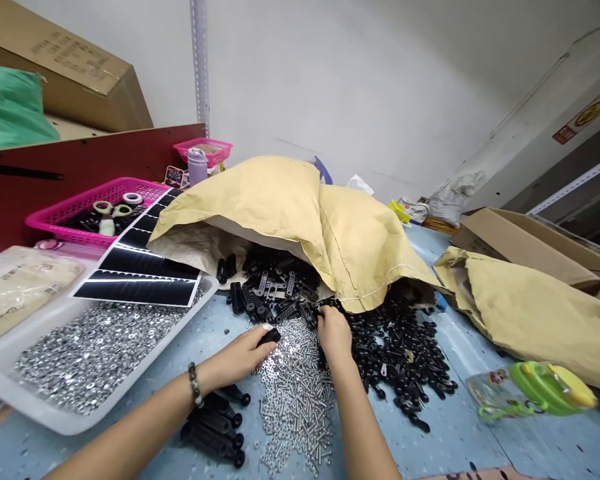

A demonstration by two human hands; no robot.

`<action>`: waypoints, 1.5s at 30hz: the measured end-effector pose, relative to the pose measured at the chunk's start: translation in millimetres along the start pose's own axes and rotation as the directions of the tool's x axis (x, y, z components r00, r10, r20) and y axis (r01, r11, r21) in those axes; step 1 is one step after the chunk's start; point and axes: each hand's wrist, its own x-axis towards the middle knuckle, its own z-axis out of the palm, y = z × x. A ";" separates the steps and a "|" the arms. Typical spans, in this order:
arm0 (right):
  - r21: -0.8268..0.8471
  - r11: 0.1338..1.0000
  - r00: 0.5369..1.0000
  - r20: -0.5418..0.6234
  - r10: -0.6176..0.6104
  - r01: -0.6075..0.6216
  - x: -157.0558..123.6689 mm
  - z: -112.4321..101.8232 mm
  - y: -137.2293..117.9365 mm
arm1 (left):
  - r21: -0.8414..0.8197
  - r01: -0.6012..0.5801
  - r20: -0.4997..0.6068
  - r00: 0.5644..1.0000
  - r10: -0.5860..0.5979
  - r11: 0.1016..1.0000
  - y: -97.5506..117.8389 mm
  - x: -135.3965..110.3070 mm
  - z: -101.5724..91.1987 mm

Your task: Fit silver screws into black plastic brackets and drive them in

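Observation:
My left hand (pixel 247 350) is closed round a black plastic part (pixel 270 337), whose end sticks out past the fingers. It hovers at the left edge of a heap of small silver screws and nuts (pixel 297 393). Beyond that heap, my right hand (pixel 335 333) has its fingers bent together at the black parts by the sack mouth; what they pinch is hidden. Flat black pieces (pixel 280 287) spill from one paper sack (pixel 260 193), and small black knobbed parts (pixel 405 353) from another (pixel 365 240). Several longer black parts (pixel 215 427) lie in a row beneath my left forearm.
A white tray (pixel 40 418) of silver nuts stands at left, partly covered by a black-and-white printed sheet (pixel 145 260). Behind it is a pink basket (pixel 45 223) with scissors (pixel 111 212). A green-lidded bottle (pixel 535 390) and another paper sack (pixel 540 313) lie at right.

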 end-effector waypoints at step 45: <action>0.616 0.780 0.933 0.333 -0.135 -0.107 -83.7 -6.9 -99.6 | 0.358 -0.175 -0.101 0.969 0.225 0.917 -5.7 -59.2 -32.2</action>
